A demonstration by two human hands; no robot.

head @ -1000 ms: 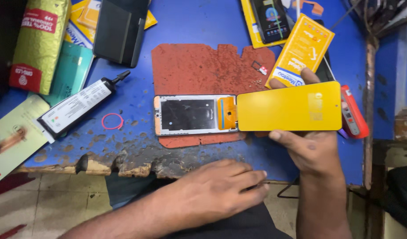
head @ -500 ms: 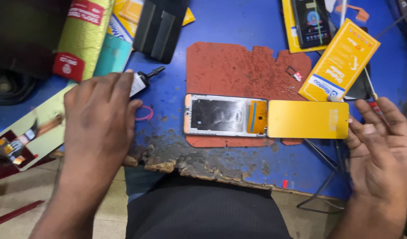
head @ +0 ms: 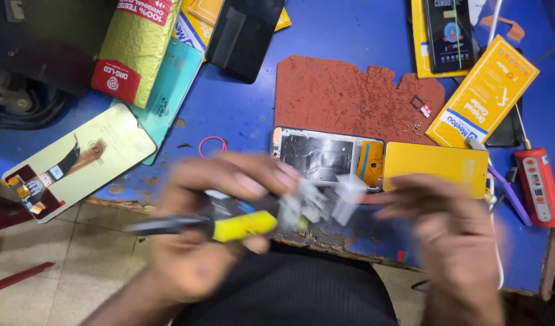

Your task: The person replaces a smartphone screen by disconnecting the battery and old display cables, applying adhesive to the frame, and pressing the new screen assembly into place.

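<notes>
glue tube (head: 229, 224) clamped in left hand (head: 211, 235) fingers; right hand (head: 452, 235) fingers blurred, can't tell.

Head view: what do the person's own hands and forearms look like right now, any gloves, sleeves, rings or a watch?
Both are bare. The left hand and right hand show no gloves, and no sleeves cover the forearms as far as the picture reaches. No watch or band is visible at either wrist. Both hands are motion-blurred, so a ring or other small marking cannot be ruled out.
</notes>
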